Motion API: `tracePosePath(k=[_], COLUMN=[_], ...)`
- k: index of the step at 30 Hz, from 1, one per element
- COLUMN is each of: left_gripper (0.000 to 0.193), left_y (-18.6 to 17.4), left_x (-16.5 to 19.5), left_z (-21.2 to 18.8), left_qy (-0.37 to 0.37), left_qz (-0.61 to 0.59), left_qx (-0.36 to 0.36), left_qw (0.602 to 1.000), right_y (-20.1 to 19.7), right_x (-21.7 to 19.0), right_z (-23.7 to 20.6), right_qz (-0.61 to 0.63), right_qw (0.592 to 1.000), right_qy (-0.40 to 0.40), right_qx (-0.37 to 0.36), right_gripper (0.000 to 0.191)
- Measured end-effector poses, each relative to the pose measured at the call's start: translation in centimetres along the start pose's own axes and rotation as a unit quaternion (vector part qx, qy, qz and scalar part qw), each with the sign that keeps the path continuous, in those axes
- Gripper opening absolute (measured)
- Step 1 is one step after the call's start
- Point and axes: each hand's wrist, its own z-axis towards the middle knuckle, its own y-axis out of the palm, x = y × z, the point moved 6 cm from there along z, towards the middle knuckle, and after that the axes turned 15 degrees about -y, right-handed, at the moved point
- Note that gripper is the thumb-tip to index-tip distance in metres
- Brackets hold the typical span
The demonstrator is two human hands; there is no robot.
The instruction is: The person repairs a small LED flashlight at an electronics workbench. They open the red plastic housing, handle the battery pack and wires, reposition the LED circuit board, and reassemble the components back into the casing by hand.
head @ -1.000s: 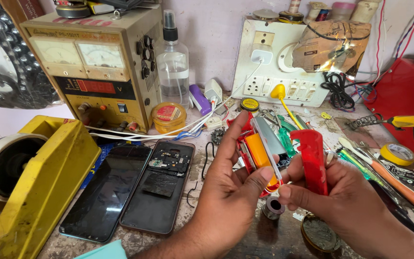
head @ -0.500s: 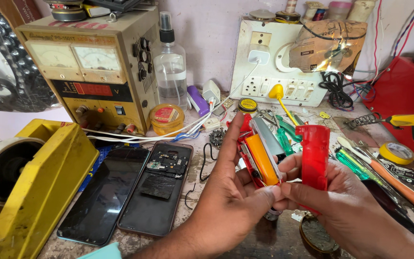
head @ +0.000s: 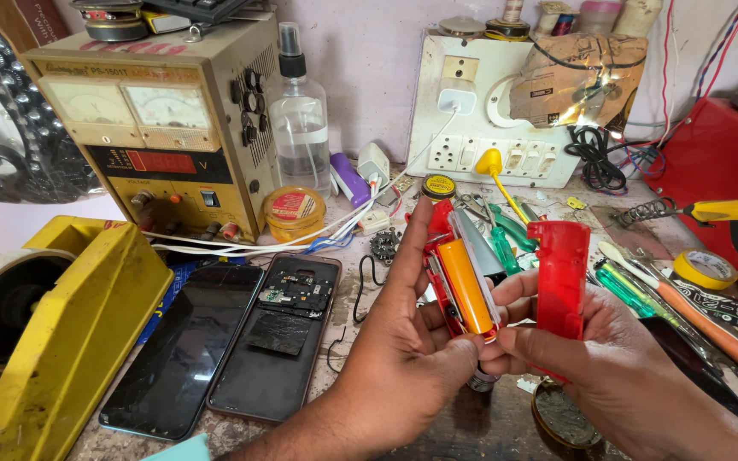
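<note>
Red plastic fills both my grips: my left hand [head: 403, 358] has its fingers [head: 416, 248] closed around an opened red casing [head: 442, 273] with an orange cylindrical cell [head: 465, 286] seated in it, thumb pressed at the lower end. My right hand [head: 608, 358] is curled shut on the separate red cover [head: 559, 277], held upright just right of the casing, the two parts near but apart. Both sit above the near middle of the workbench [head: 386, 401]. Below my hands, a small round tin [head: 561, 418] rests on the bench. Left of my left hand lie an opened phone [head: 279, 337] with its back off and a dark screen panel [head: 185, 346] beside it. Further left stands a yellow tape dispenser [head: 70, 333]. Far left, a beige power supply [head: 155, 128]; right of it, a clear spray bottle [head: 298, 128]. Screwdrivers [head: 685, 312] lie to the right.
</note>
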Motion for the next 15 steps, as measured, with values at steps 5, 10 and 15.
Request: tracePosePath(k=[5,10,15], left_gripper=[0.113,0.114,0.118], left_y=[0.0,0.3,0.4], left_x=[-0.9,-0.7,0.4], left_z=[0.0,0.0,-0.1], left_qy=[-0.059,-0.073,-0.035], left_qz=[-0.014,0.038,0.056], left_qx=[-0.003,0.014,-0.009], left_qw=[0.998,0.997,0.998], right_y=[-0.3,-0.3,-0.3], right_x=[0.8,1.2,0.6], right_z=[0.0,0.0,0.1], right_qz=[-0.022,-0.035,-0.051], right_qw=[1.0,0.999,0.998], right_qy=[0.006,0.032,0.02], right_qx=[0.021,0.019,0.015], right_gripper=[0.035,0.038,0.047])
